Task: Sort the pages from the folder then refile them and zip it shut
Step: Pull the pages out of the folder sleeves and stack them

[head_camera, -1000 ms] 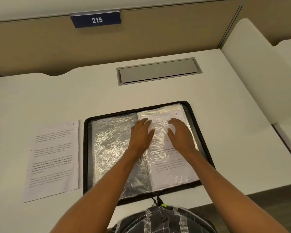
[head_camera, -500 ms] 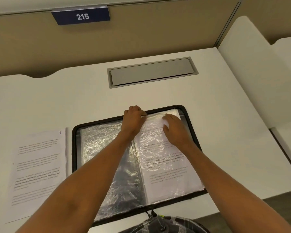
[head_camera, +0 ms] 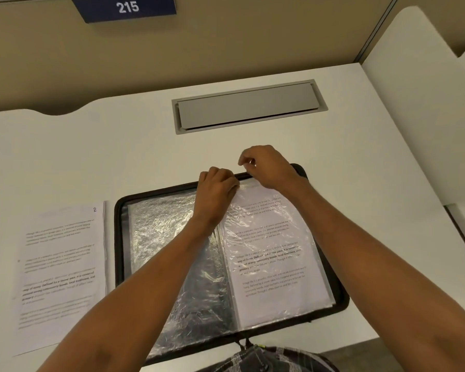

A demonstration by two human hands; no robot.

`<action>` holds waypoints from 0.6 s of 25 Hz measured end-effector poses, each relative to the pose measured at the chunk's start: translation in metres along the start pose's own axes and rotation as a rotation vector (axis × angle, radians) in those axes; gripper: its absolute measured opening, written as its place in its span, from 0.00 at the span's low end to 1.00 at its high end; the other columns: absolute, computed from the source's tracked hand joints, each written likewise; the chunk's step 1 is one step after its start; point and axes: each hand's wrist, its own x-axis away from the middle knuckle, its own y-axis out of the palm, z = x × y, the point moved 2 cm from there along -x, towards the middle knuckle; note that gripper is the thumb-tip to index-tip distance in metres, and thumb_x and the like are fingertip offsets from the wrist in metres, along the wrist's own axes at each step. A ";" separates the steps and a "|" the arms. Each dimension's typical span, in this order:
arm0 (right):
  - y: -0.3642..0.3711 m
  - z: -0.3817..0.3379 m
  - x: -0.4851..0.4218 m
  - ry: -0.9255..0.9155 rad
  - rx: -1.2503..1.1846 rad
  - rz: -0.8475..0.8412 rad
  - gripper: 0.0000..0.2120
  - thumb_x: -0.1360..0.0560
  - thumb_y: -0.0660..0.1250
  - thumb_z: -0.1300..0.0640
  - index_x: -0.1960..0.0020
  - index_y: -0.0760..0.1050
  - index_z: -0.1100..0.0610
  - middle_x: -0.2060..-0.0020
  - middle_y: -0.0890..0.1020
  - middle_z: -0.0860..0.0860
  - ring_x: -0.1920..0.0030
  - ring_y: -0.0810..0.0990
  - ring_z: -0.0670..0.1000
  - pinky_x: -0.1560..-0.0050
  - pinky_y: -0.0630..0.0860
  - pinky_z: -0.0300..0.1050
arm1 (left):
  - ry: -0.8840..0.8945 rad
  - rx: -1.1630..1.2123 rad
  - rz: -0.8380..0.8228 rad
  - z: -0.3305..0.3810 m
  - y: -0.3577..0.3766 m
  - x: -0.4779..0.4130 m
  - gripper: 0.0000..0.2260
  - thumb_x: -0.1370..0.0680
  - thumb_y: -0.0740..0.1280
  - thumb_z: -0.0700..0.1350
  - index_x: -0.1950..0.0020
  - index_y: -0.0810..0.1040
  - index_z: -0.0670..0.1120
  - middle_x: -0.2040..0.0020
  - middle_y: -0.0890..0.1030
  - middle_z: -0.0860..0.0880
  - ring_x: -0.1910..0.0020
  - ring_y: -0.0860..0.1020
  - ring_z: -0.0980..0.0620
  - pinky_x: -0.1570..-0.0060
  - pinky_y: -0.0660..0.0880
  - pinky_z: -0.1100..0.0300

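While your left hand (head_camera: 218, 185) curls its fingers over the top edge of the right-hand sleeve (head_camera: 255, 200), gripping it beside the spine, your right hand (head_camera: 269, 167) sits just beyond it with fingertips drawn together; whether they grip the printed page (head_camera: 277, 277) cannot be told. Under both forearms the folder (head_camera: 341, 299) lies open, and the loose page marked 2 (head_camera: 59, 264) lies outside your left forearm. You seem to be extracting a page for sorting; next, draw it straight away from you with the sleeve pinned
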 end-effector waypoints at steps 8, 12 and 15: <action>0.009 -0.019 -0.025 -0.064 0.195 -0.460 0.09 0.23 0.70 0.67 0.48 0.85 0.57 0.52 0.86 0.52 0.54 0.83 0.50 0.50 0.80 0.44 | 0.015 0.032 0.024 0.006 -0.001 0.020 0.05 0.19 0.70 0.43 0.44 0.81 0.46 0.54 0.85 0.50 0.54 0.76 0.46 0.51 0.67 0.52; 0.021 -0.016 -0.029 -0.065 0.326 -0.562 0.08 0.25 0.71 0.66 0.49 0.85 0.56 0.54 0.85 0.51 0.54 0.81 0.51 0.56 0.75 0.43 | -0.013 0.026 0.068 0.006 -0.004 0.026 0.06 0.20 0.71 0.44 0.43 0.83 0.47 0.48 0.84 0.51 0.49 0.78 0.47 0.47 0.66 0.54; 0.026 -0.013 -0.029 -0.050 0.371 -0.595 0.08 0.26 0.73 0.67 0.52 0.83 0.56 0.57 0.83 0.49 0.57 0.79 0.50 0.62 0.70 0.40 | -0.158 0.076 0.119 0.017 -0.006 0.042 0.09 0.19 0.71 0.42 0.39 0.82 0.46 0.40 0.82 0.49 0.40 0.76 0.47 0.40 0.70 0.50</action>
